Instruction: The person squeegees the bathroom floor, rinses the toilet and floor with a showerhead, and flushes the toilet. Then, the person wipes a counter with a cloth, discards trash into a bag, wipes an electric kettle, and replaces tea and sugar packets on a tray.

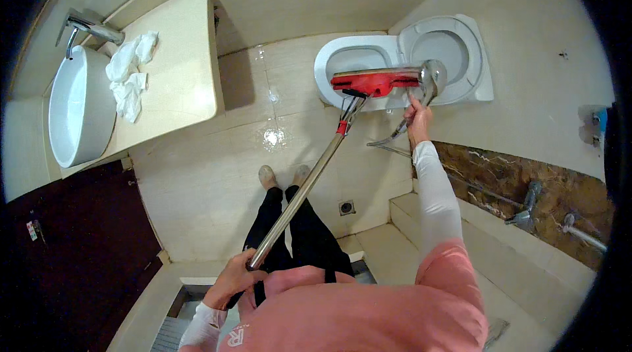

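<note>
A sponge mop with a red head [368,84] and a long metal pole [296,200] runs diagonally across the view. My left hand [236,275] is closed around the pole's lower end near my waist. The mop head is over the bowl of a white toilet [323,63], whose seat and lid [474,51] are raised. My right hand [418,117] grips a chrome hand shower [432,78] close to the mop head's right end. From that hand a flexible hose [390,140] hangs down. Whether water flows from the shower cannot be told.
On the left, a counter [182,61] bears a white basin [74,110], a chrome faucet [96,29] and crumpled white cloth or paper [129,73]. A floor drain [346,207] lies in the wet tiled floor [212,189]. A tiled step [402,211] and wall faucet [527,209] are at right.
</note>
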### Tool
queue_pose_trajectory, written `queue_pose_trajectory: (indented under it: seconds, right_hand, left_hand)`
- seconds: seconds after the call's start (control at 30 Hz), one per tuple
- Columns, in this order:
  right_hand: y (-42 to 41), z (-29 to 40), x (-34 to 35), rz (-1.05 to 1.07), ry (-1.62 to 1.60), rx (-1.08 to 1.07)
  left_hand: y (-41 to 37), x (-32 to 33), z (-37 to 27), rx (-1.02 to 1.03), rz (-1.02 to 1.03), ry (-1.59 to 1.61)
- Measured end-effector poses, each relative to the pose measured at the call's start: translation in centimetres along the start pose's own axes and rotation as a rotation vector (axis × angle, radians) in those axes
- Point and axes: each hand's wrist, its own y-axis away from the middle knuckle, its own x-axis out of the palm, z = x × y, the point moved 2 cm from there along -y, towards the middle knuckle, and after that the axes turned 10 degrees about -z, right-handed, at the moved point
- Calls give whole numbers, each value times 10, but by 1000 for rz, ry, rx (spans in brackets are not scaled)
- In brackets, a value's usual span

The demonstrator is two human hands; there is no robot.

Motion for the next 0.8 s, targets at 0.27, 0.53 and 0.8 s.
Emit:
queue_pose_trajectory:
  seconds: [0.27,0.53,0.8]
  right_hand:
    - [13,33,10,138,178,-181]
    - [-19,136,-41,74,122,-333]
    - [-60,120,-119,-13,191,-147]
  left_hand:
    - [56,-7,-26,-196,171,231]
    - [101,-10,-13,-147,29,319]
    - [149,-20,37,-260,-204,353]
